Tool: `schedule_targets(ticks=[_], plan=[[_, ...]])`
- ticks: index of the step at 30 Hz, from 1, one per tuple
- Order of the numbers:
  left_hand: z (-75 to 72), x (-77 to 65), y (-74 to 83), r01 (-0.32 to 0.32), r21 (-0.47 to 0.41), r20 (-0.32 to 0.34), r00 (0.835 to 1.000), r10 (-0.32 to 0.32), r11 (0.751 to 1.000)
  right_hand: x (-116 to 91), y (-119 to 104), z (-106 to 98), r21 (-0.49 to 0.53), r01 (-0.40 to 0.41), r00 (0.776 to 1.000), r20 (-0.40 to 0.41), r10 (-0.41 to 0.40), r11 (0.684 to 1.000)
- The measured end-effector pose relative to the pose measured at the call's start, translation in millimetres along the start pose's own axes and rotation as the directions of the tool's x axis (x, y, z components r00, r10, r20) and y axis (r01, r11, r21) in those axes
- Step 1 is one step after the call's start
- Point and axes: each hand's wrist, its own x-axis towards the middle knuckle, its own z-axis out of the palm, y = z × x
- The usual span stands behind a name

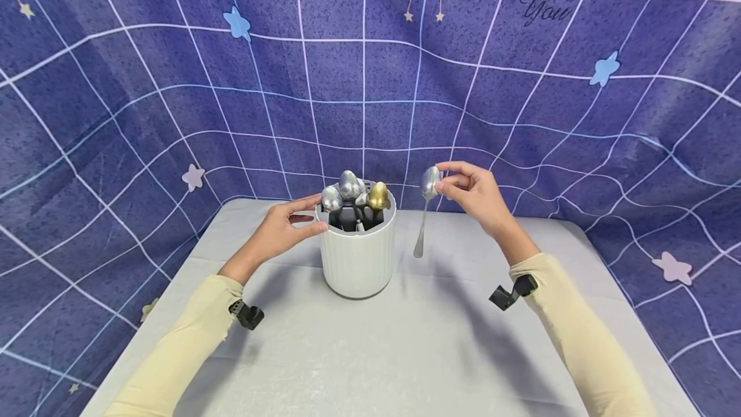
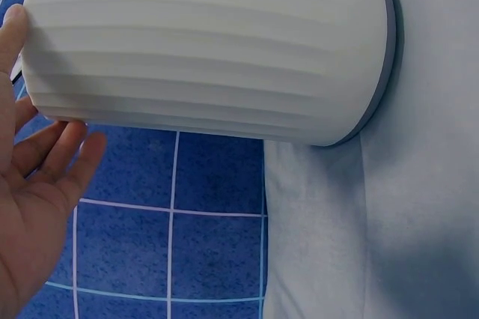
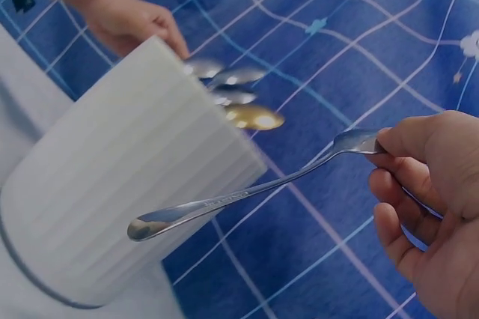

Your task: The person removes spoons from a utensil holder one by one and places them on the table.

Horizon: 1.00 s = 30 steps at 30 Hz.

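Spoon (image 1: pixel 430 181) hangs pinched by right fingers (image 1: pixel 460 168), extended left fingers (image 1: pixel 301 204) touching a holder (image 1: pixel 356 264) of bowl-up spoons (image 1: pixel 350 185).

The left arm (image 1: pixel 185 333) and right arm (image 1: pixel 585 333), both sleeved, reach forward and inward. The left hand (image 1: pixel 286 227) extends its fingers, thumb spread apart from them. The right hand (image 1: pixel 477 192) pinches with thumb and forefinger, its other fingers bent.

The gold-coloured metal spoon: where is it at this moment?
In the head view, the gold-coloured metal spoon stands bowl-up inside the ribbed white cylindrical holder, right side, beside silver metal spoons.
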Motion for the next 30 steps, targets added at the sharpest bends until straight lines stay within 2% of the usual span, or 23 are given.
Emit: schedule_targets(ticks=[5, 9, 16, 18, 24, 30], plan=[[-0.2, -0.8, 3.9, -0.007, 0.000, 0.000, 1.000, 0.007, 1.000, -8.6, 18.6, 2.7, 0.022, -0.057, 0.998, -0.001, 0.057, 0.998], [0.2, -0.5, 0.9, -0.006, -0.001, 0.001, 1.000, 0.006, 1.000, -14.1, 31.3, 5.0, 0.043, -0.099, 0.995, 0.013, 0.098, 0.994], [2.1, 5.3, -29.4, 0.014, 0.005, -0.004, 1.000, -0.014, 1.000, -21.0, 50.6, 7.5, 0.087, -0.158, 0.987, 0.036, 0.155, 0.984], [1.6, 5.2, -32.4, 0.014, 0.002, 0.002, 1.000, -0.014, 1.000, -22.8, 54.7, 7.9, 0.100, -0.183, 0.983, 0.049, 0.178, 0.978], [0.7, 4.5, -34.7, 0.009, -0.016, 0.003, 1.000, -0.009, 1.000, -27.9, 67.9, 10.4, 0.141, -0.243, 0.968, 0.090, 0.232, 0.960], [0.8, 4.5, -33.8, 0.012, -0.017, 0.004, 1.000, -0.012, 1.000, -33.3, 82.5, 15.7, 0.141, -0.293, 0.955, 0.097, 0.281, 0.946]])
